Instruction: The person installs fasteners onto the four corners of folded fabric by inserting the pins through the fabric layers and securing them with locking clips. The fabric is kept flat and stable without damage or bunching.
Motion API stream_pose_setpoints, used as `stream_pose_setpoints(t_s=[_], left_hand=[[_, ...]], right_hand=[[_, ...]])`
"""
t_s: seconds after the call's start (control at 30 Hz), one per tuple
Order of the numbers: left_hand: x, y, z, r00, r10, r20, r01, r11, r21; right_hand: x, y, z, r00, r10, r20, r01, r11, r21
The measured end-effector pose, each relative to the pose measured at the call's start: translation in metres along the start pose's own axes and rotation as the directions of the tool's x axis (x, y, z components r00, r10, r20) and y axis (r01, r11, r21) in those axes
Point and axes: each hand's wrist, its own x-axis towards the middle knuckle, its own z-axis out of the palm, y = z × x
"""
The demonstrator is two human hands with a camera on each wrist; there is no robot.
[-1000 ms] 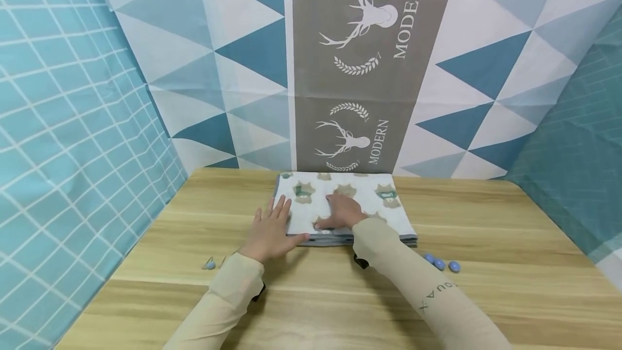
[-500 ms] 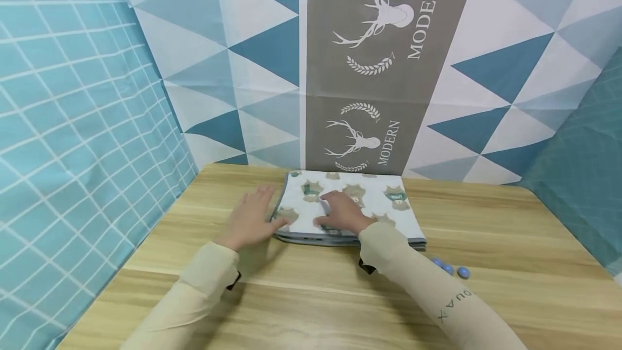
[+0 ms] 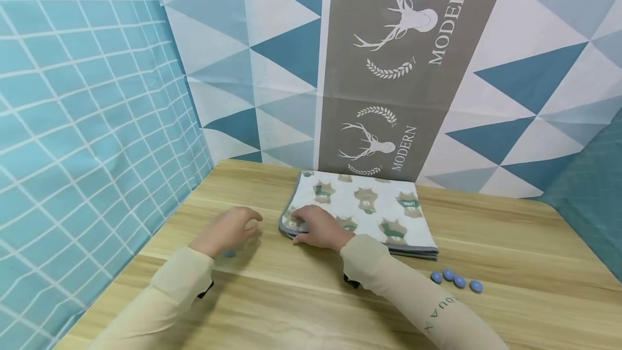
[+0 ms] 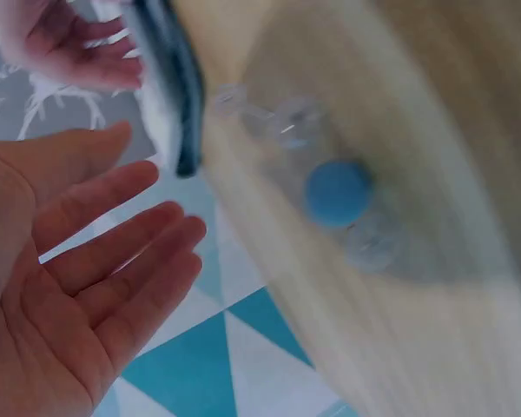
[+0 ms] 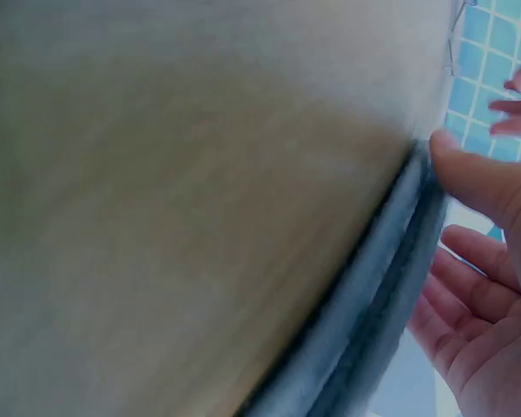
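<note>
A folded towel [image 3: 364,212], white with brown bears and grey edging, lies in layers against the back wall. My right hand [image 3: 320,228] is at its front left corner; in the right wrist view the thumb [image 5: 473,178] is right at the grey edge and loosely bent fingers [image 5: 478,278] are over the top side. My left hand [image 3: 228,228] hovers over the table left of the towel, fingers relaxed and nothing held. Under it is a blue round piece [image 4: 338,193] with clear parts beside it, mostly hidden by the hand in the head view.
Several blue oval pieces [image 3: 459,281] lie on the wooden table [image 3: 291,307] to the right of the towel. A teal checked sheet [image 3: 97,123] hangs along the left side, and a patterned sheet [image 3: 286,69] covers the back.
My left hand has come off the towel's left side and moved left and nearer. My right hand has slid from the towel's middle to its front left corner. The head view has turned left.
</note>
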Motion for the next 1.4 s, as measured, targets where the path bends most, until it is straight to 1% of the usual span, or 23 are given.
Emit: stream_pose_setpoints(t_s=[0.1,0.17,0.33,0.43,0.6,0.67,0.73,0.83,0.97,1.07,1.17,1.23,1.3,1.4], left_hand=[[0.001,0.0,0.009,1.0,0.005,0.001,-0.005,1.0,0.027],[0.002,0.002,0.013,1.0,-0.009,0.0,0.009,1.0,0.027],[0.005,0.008,0.018,0.996,-0.088,0.02,0.088,0.996,0.016],[0.006,0.01,0.021,0.992,-0.122,0.03,0.122,0.993,0.006],[0.006,0.012,0.027,0.988,-0.153,0.008,0.153,0.988,-0.01],[0.007,0.012,0.029,0.989,-0.15,-0.011,0.15,0.989,-0.007],[0.008,0.013,0.03,0.99,-0.142,-0.025,0.142,0.99,-0.003],[0.009,0.014,0.032,0.991,-0.122,-0.049,0.123,0.992,0.008],[0.008,0.015,0.032,0.993,-0.098,-0.068,0.099,0.995,0.01],[0.007,0.017,0.03,0.993,-0.083,-0.079,0.082,0.997,-0.006],[0.01,0.019,0.026,0.993,-0.042,-0.11,0.041,0.999,-0.014],[0.013,0.021,0.022,0.99,0.002,-0.14,-0.005,1.0,-0.02],[0.018,0.022,0.018,0.983,0.05,-0.175,-0.055,0.998,-0.022],[0.024,0.024,0.012,0.973,0.093,-0.212,-0.106,0.993,-0.054]], right_hand=[[0.002,-0.001,0.001,1.0,0.007,0.006,-0.007,1.0,-0.009],[0.004,-0.001,0.001,1.0,0.007,0.011,-0.007,1.0,0.006],[0.005,0.0,-0.002,1.0,0.011,0.014,-0.012,0.999,0.041],[0.005,0.002,-0.001,1.0,0.017,0.01,-0.018,0.999,0.042],[0.005,0.003,0.001,1.0,0.025,0.003,-0.025,0.999,0.041],[0.005,0.002,0.001,0.999,0.033,0.005,-0.034,0.999,0.043],[0.005,0.002,0.0,0.999,0.042,0.009,-0.042,0.998,0.046],[0.005,0.002,0.0,1.0,0.03,-0.003,-0.03,0.999,0.042],[0.006,0.003,0.0,0.999,0.017,-0.048,-0.015,0.998,0.06],[0.006,0.005,-0.001,0.997,0.036,-0.074,-0.029,0.995,0.096],[0.007,0.007,-0.004,0.993,0.078,-0.086,-0.065,0.988,0.138],[0.007,0.008,-0.007,0.989,0.103,-0.106,-0.085,0.983,0.163],[0.008,0.01,-0.011,0.982,0.129,-0.137,-0.103,0.978,0.184],[0.009,0.011,-0.016,0.97,0.153,-0.191,-0.113,0.972,0.206]])
